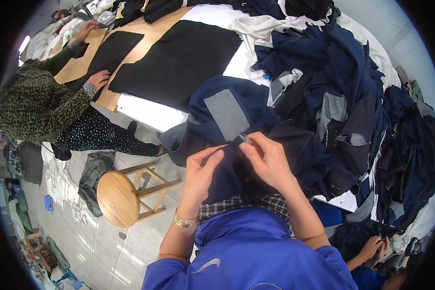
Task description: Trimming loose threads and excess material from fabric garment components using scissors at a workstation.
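My left forearm [177, 237] and right forearm [307, 212] angle inward, both elbows bent. Left hand [200, 169]: thumb and index finger drawn into a pinch. Right hand [270, 162]: thumb and index finger likewise pinched, tips slightly farther forward. The two hands are near each other, not touching; my other fingers are mostly hidden.

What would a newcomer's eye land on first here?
Probably the big crumpled heap of navy-blue cloth at right and, at centre, the person's bare left hand and bare right hand at dark navy fabric, just below a flat grey rectangular patch. Next, the large flat black cloth piece, upper left of centre. Then the round-topped light-wood stool at lower left, and the co-worker in a leopard-print top at upper left.
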Motion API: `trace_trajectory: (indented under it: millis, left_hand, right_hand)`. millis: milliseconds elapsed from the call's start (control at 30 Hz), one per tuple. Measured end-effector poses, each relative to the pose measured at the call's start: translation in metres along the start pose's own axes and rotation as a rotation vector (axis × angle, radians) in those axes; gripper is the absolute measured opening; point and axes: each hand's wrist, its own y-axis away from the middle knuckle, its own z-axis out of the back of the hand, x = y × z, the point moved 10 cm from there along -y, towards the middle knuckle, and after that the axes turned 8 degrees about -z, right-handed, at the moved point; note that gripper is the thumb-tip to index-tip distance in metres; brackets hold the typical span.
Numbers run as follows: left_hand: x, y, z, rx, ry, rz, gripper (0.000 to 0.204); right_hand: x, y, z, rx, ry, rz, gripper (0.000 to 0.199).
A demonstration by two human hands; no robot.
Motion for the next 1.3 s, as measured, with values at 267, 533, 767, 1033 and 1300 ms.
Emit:
trace_trajectory:
  millis: [267, 533, 767, 1033, 1300]
  left_hand:
    - [0.018, 0.003, -0.003, 0.029, 0.317, 0.179, 0.021]
    - [0.014, 0.002, 0.002, 0.023, 0.173, 0.104, 0.021]
    - [0.002, 0.002, 0.001, 0.027, 0.088, 0.046, 0.023]
    - [0.002, 0.001, 0.0, 0.028, 0.095, 0.054, 0.023]
    - [0.002, 0.001, -0.003, 0.05, 0.098, 0.061, 0.023]
  right_hand:
    - [0.005, 0.002, 0.002, -0.021, -0.005, 0.005, 0.026]
    - [0.028, 0.007, 0.005, -0.132, 0.306, 0.26, 0.025]
    - [0.032, 0.007, 0.006, -0.123, 0.346, 0.284, 0.025]
    - [0.031, 0.005, 0.007, -0.107, 0.338, 0.279, 0.026]
    - [0.029, 0.004, 0.005, -0.069, 0.3, 0.267, 0.027]
